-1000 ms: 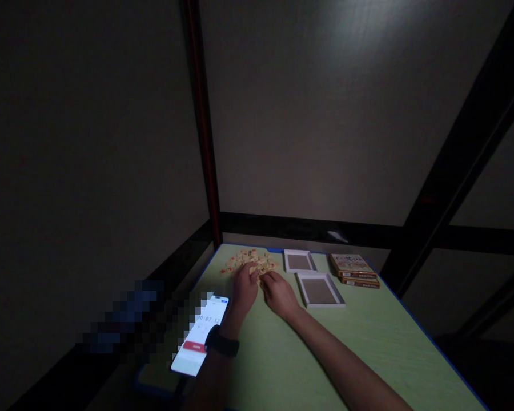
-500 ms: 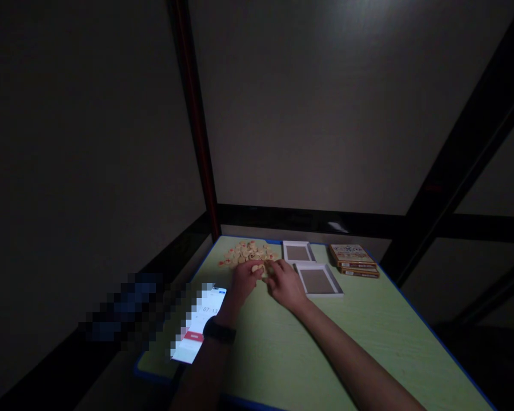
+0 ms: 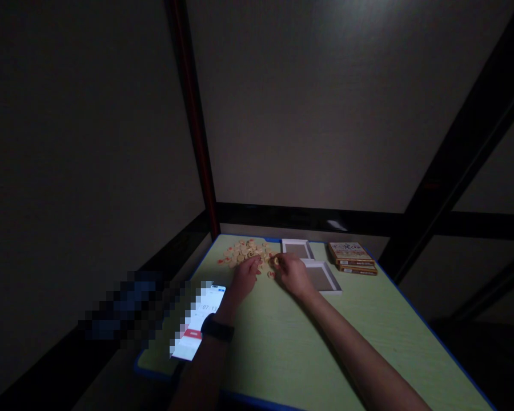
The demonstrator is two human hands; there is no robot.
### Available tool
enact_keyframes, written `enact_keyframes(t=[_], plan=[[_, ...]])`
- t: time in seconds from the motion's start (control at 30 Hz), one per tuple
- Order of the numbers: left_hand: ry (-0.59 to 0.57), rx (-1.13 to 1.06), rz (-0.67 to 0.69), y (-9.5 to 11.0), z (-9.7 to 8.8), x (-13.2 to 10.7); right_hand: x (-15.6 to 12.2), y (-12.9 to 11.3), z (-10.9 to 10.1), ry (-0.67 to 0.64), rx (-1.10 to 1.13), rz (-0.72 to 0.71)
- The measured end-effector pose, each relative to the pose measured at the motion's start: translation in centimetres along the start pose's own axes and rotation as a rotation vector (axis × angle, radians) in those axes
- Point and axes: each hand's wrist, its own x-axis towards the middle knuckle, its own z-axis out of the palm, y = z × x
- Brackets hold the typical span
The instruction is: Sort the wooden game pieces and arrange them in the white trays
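Note:
Small round wooden Chinese chess pieces (image 3: 245,249), some with red markings, lie heaped at the far left of the table. My left hand (image 3: 245,278) is closed at the near edge of the heap, its fingers curled together; what they hold, if anything, is hidden. My right hand (image 3: 294,274) pinches a chess piece (image 3: 276,261) at its fingertips, just right of the heap. Another red-marked piece (image 3: 271,274) lies on the table between the hands. Behind my right hand sits a shallow white-rimmed tray (image 3: 334,283), partly covered by it.
A second shallow tray (image 3: 310,250) stands behind the first. Stacked flat boxes (image 3: 352,254) lie at the far right. A lit phone (image 3: 199,322) showing a timer is beside my left wrist. The green table (image 3: 368,319) has a blue edge; walls rise behind it and to the left.
My right hand has moved right and slightly away from my left hand, with a piece at its fingertips. A red-marked piece now shows on the table between the hands.

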Motion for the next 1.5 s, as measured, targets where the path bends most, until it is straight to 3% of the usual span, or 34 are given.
enact_keyframes(t=[0.17,0.3,0.53,0.8,0.93,1.0,1.07,1.3,1.5], plan=[[-0.041,0.301,0.208,0.3,-0.2,-0.7,0.5,0.5,-1.7,-0.285,-0.217,0.018],[-0.146,0.531,0.293,1.1,-0.6,-1.4,0.5,0.5,-1.6,-0.361,-0.216,-0.019],[-0.199,0.753,0.202,2.6,-0.9,-2.5,0.6,0.8,-1.2,-0.417,-0.194,-0.026],[-0.189,0.821,0.179,2.5,-1.0,-2.6,0.7,-0.1,-1.6,-0.439,-0.171,-0.076],[-0.052,0.806,0.155,2.9,-1.4,-2.1,1.8,-1.3,-2.0,-0.412,-0.226,-0.082],[0.053,0.855,0.099,3.2,-1.7,-2.0,2.6,-1.9,-1.7,-0.430,-0.279,-0.097],[0.087,0.926,0.030,3.4,-1.9,-2.0,3.4,-2.5,-1.2,-0.453,-0.310,-0.097],[-0.090,0.987,-0.079,3.5,-1.4,-2.2,4.1,-3.4,0.3,-0.516,-0.342,-0.086],[-0.084,0.975,-0.022,3.3,-0.8,-2.3,4.0,-3.0,0.1,-0.522,-0.313,-0.108]])
